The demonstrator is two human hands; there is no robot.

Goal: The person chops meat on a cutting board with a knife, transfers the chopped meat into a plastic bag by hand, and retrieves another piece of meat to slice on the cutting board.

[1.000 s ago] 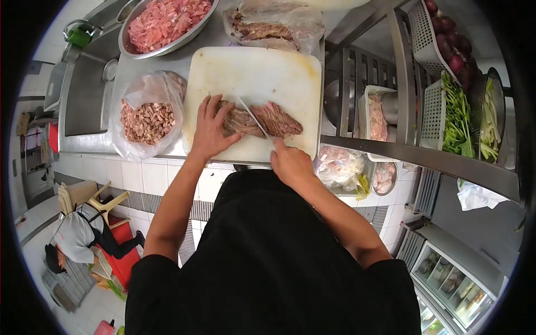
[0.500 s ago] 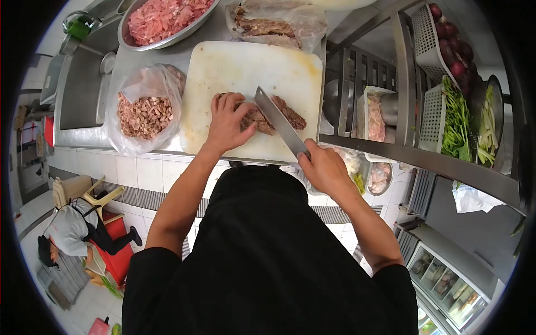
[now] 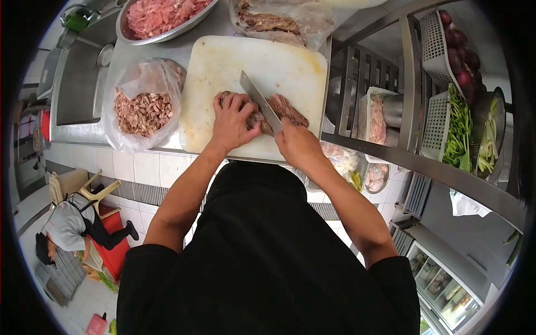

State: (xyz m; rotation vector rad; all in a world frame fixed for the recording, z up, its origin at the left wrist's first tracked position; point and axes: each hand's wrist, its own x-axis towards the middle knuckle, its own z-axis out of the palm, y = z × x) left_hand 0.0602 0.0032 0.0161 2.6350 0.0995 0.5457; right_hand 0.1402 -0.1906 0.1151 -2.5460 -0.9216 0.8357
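Observation:
A piece of brown cooked meat (image 3: 259,123) lies on the white cutting board (image 3: 212,61). My left hand (image 3: 234,120) presses down over its left part, fingers curled round it. In my right hand (image 3: 298,144) is the handle of a knife (image 3: 259,100), its wide blade slanting up and left across the meat, close to my left fingers. Right of the blade lies a separate slab of meat (image 3: 288,110). A clear plastic bag (image 3: 134,84) left of the board holds chopped meat (image 3: 144,114).
Behind the board are a metal bowl of raw meat (image 3: 162,19) and a bag of larger meat pieces (image 3: 273,25). At right, a metal rack (image 3: 413,151) holds baskets of greens (image 3: 459,131) and onions (image 3: 462,56). A sink (image 3: 78,95) is at left; a seated person (image 3: 70,223) is beyond.
My right hand and the knife have moved up and left, bringing the blade nearer to my left hand. My left hand stays on the meat. The view has shifted slightly.

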